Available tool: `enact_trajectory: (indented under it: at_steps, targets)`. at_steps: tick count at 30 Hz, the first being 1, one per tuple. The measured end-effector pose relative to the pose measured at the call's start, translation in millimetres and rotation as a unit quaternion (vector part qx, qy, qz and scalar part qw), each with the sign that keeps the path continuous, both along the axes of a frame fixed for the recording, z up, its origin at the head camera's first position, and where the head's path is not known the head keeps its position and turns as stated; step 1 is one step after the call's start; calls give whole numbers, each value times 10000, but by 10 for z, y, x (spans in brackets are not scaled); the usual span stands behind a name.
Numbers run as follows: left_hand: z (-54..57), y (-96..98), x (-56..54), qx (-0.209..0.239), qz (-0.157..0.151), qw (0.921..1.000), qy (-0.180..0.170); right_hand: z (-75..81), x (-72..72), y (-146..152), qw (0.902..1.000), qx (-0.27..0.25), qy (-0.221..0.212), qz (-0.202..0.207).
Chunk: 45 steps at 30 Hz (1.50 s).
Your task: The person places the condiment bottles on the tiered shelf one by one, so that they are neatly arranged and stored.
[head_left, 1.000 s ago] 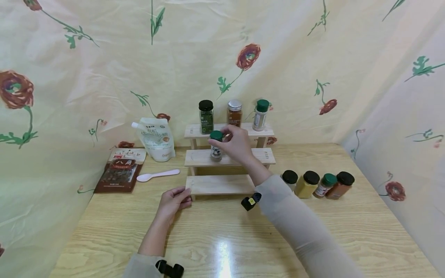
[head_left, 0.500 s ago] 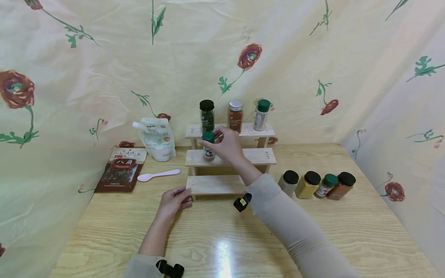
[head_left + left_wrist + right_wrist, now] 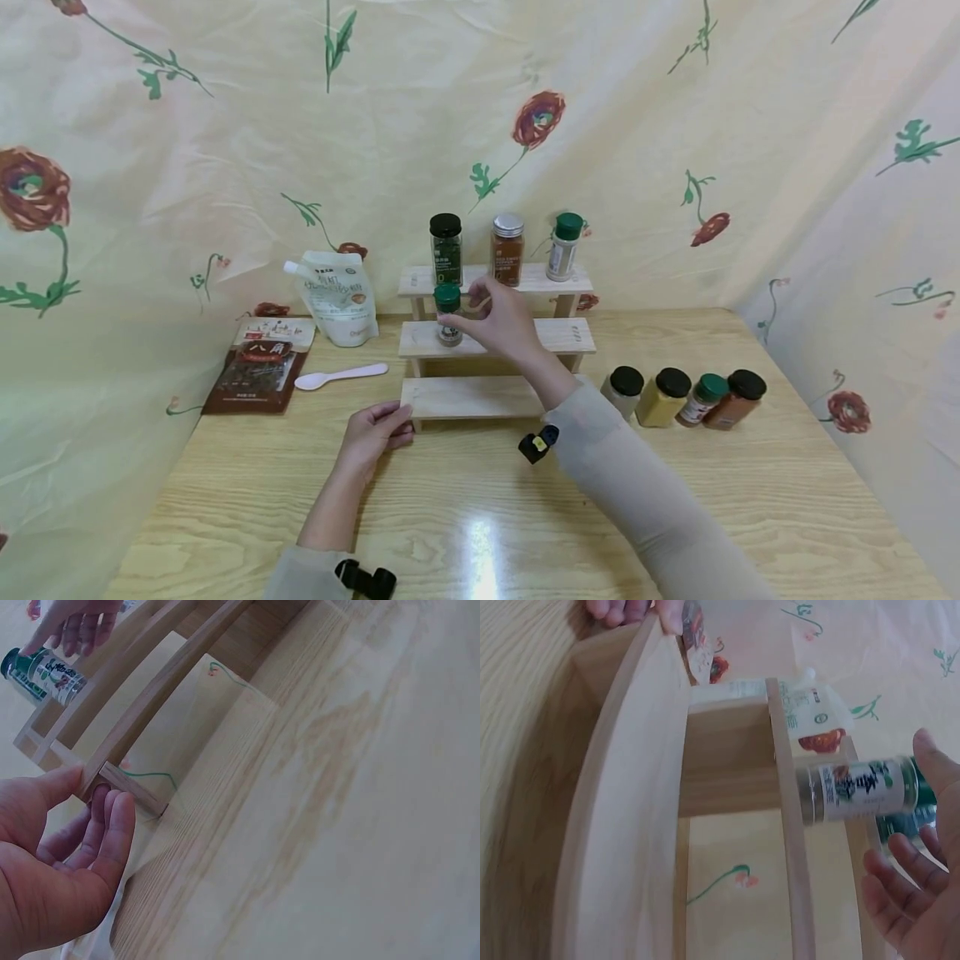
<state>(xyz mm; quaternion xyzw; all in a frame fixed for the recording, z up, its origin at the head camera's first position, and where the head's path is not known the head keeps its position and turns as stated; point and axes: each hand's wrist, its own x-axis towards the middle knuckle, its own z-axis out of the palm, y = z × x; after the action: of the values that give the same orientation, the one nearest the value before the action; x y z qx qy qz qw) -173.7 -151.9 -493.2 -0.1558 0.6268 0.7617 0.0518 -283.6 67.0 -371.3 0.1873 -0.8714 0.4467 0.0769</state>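
A small spice jar with a green cap stands upright at the left end of the middle step of a three-tier wooden rack. My right hand is beside it; in the right wrist view the thumb lies at the green cap while the other fingers are spread away from the jar. At the bottom step's left corner, my left hand grips the rack, thumb on top and fingers curled beneath, as the left wrist view also shows. Along the top step stand a black-capped green jar, a silver-capped jar and a green-capped white jar.
Right of the rack, several jars stand on the table, among them a yellow one and a reddish one. To the left lie a white spoon and a brown packet, with a white spouted pouch behind.
The green-capped jar has moved left along the middle step. My right hand has since loosened its fingers from it and drawn slightly right. The left hand has stayed at the rack.
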Motion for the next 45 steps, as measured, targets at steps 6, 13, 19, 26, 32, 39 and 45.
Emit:
enact_trajectory:
  at_steps: [6, 13, 19, 26, 32, 39, 45]
  targets:
    - [-11, -6, -9, 11, -10, 10000, -4, -38, 54, 257, 9997, 9, 210, 121]
    - [-3, 3, -10, -67, 9, 10000, 14, -99, 99, 548, 9982, 220, 562, -23]
    - [-7, 17, -10, -131, 48, 9999, -33, -158, 139, 752, 9985, 223, 496, -8]
    - [10, 20, 6, -164, 32, 9999, -20, -215, 183, 967, 9995, 99, 304, -55]
    - [9, 20, 1, -130, 13, 9999, -9, -230, 208, 1132, 9987, 235, 462, -27]
    - [-2, 18, -8, -198, 7, 9998, -9, -227, 254, 1347, 9979, 336, 547, -26]
    - [-6, 17, -7, -179, 19, 9998, -11, -248, 273, 1566, 9955, 522, 792, -16]
